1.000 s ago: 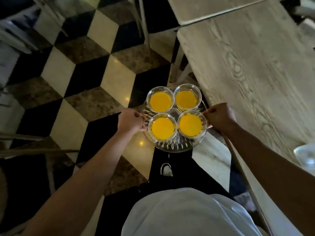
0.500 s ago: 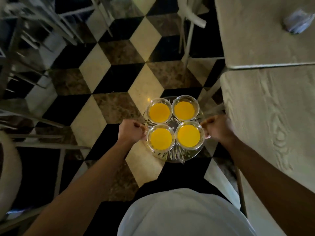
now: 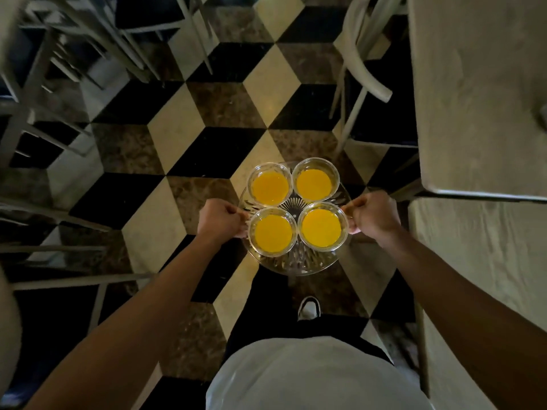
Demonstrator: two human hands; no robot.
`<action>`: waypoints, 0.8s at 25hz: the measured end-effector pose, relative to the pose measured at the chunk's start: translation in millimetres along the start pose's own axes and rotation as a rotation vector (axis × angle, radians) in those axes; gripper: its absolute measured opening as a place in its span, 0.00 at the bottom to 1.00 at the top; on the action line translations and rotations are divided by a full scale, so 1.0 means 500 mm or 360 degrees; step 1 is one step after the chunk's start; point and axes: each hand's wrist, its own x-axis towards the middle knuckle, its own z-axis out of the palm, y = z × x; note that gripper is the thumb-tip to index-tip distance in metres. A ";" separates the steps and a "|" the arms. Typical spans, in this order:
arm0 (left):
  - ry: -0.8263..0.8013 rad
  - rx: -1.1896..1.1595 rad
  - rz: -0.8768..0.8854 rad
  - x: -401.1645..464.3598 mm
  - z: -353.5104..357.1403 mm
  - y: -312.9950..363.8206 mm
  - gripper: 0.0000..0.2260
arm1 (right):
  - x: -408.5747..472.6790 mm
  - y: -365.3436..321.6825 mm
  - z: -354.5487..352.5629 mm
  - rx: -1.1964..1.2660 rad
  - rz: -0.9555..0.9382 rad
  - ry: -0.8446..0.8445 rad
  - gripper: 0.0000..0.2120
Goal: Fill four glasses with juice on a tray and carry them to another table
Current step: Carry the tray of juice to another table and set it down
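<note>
Glasses (image 3: pixel 296 207) of orange juice crowd a round cut-glass tray (image 3: pixel 296 263), each hand's grip pinching its rim.

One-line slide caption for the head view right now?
Both hands carry a glass tray of four juice-filled glasses over checkered floor.

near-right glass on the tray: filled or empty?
Filled. The near-right glass shows orange juice across its whole inside, rim clear above it. It stands upright on the tray, beside the right hand.
</note>
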 end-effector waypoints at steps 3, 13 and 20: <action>-0.0011 0.0026 0.0029 0.094 -0.034 0.064 0.10 | 0.064 -0.086 0.011 -0.0040 -0.0046 -0.0005 0.06; 0.0008 0.0230 0.0204 0.386 -0.165 0.285 0.08 | 0.278 -0.347 0.061 -0.0060 -0.0041 0.0152 0.06; -0.0102 0.0057 0.0114 0.582 -0.211 0.379 0.10 | 0.453 -0.501 0.076 -0.0131 -0.0084 0.0127 0.05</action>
